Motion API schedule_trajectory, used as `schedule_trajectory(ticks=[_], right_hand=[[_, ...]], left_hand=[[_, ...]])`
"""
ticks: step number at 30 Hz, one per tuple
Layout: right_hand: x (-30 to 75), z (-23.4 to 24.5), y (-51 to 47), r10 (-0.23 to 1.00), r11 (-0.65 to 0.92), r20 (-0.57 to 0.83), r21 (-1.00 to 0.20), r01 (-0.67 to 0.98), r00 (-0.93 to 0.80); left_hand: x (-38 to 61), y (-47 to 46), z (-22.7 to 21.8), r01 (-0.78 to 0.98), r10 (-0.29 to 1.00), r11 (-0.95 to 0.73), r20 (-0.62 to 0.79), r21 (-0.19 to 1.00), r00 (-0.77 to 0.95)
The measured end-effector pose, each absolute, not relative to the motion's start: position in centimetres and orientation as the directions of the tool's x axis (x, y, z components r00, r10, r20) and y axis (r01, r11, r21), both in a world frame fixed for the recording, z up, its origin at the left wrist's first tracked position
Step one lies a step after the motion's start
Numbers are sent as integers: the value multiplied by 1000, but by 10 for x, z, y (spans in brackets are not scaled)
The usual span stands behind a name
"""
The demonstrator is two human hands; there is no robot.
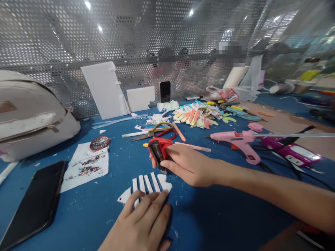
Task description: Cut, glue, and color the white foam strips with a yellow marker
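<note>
My right hand (pixel 190 165) grips a red and black utility knife (pixel 158 150), its tip down at the top of a white foam piece (pixel 146 186) cut into several strips on the blue table (pixel 209 216). My left hand (pixel 142 225) lies flat with fingers stretched out, pressing the near edge of that foam piece.
A black phone (pixel 35 204) lies at the left beside a paper with glitter (pixel 87 167). A pale backpack (pixel 28 115) sits at far left. Scissors (pixel 154 132), a pink glue gun (pixel 239 141), coloured foam cutouts (pixel 199 115) and white boards (pixel 104 89) lie beyond.
</note>
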State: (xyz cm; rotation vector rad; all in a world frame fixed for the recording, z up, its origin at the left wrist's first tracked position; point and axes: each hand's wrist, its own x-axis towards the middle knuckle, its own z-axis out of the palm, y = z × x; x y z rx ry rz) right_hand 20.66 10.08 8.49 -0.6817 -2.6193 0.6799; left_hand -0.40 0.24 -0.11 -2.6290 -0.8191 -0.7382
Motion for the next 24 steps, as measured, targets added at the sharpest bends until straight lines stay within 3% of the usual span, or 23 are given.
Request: schedule_trajectory(ticks=[13,19,24], right_hand=[[206,90,108,624,720,223,-537,440,-749],[214,99,119,737,647,-84,-199,736,-670],[218,81,111,805,586,-100,-11,810,-584]], left_hand=[[-5,2,-13,596,439,-792,556,-131,706],[-4,3,-4,592,434,-795,560,-129,705],[-5,3,3,570,412,-798,516,-193,751]])
